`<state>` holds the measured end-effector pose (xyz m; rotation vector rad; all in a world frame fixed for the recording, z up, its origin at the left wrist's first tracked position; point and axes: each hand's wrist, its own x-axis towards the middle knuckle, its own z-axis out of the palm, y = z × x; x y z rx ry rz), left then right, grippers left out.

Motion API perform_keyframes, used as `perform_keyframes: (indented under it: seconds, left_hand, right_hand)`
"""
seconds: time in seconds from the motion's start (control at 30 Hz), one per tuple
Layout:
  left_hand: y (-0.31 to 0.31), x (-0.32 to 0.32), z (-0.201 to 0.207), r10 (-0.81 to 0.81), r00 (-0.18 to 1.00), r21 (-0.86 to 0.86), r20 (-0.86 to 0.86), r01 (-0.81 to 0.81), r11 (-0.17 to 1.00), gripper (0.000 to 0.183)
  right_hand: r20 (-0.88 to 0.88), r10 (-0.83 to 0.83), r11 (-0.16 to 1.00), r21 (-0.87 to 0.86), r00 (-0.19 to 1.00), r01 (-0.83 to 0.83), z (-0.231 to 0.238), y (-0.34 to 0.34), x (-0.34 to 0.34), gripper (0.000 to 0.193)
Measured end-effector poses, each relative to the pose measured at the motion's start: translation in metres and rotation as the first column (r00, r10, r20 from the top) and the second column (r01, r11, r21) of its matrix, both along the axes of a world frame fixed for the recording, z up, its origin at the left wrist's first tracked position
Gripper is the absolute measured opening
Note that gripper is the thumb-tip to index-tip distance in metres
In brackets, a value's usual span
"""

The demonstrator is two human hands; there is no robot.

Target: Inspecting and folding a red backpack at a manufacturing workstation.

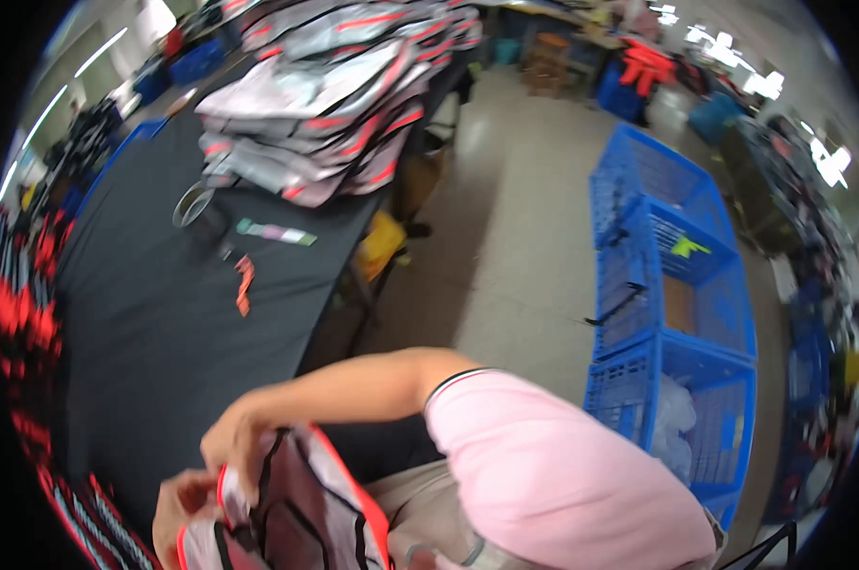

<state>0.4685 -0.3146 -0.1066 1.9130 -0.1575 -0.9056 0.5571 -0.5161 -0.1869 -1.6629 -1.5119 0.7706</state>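
At the lower left of the frame, the left hand (182, 503) and right hand (234, 445) form a grip pinched on the edge of a red-trimmed grey piece (327, 489). Best keep that edge taut between them, loose folds spread. Beyond, the dark desk (163, 332) bears a coral strip (245, 285), then, upper centre-left, a stack of similar pieces (306, 114).

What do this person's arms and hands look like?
The right arm wears a short, pale pink sleeve edged with a narrow dark-and-white band; its forearm is bare. Right hand and left hand are gloveless. No left sleeve shows.
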Motion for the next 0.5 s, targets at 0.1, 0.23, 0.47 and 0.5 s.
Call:
perform_keyframes:
  seconds: [0.1,0.23,0.47,0.5]
  left_hand:
    - [-0.038,-0.023,-0.003,0.177,0.923,-0.228,0.343,-0.101,0.969,0.027]
    - [-0.025,-0.024,-0.042,0.16,0.886,0.01,0.434,-0.183,0.983,0.05]
    - [0.008,-0.068,-0.059,0.52,0.828,-0.577,0.21,-0.325,0.75,0.057]
    - [0.008,-0.071,-0.059,0.502,0.846,-0.624,0.18,-0.296,0.723,0.059]
  right_hand:
    - [-0.143,0.032,0.991,0.132,0.989,-0.013,-0.014,-0.026,0.013,0.053]
    - [-0.306,-0.065,0.998,-0.001,0.95,0.068,-0.015,-0.043,0.01,0.041]
    - [-0.521,-0.093,0.98,-0.197,0.848,-0.013,-0.017,-0.034,0.008,0.029]
    - [-0.524,-0.083,0.981,-0.192,0.847,-0.023,-0.017,-0.031,0.008,0.029]
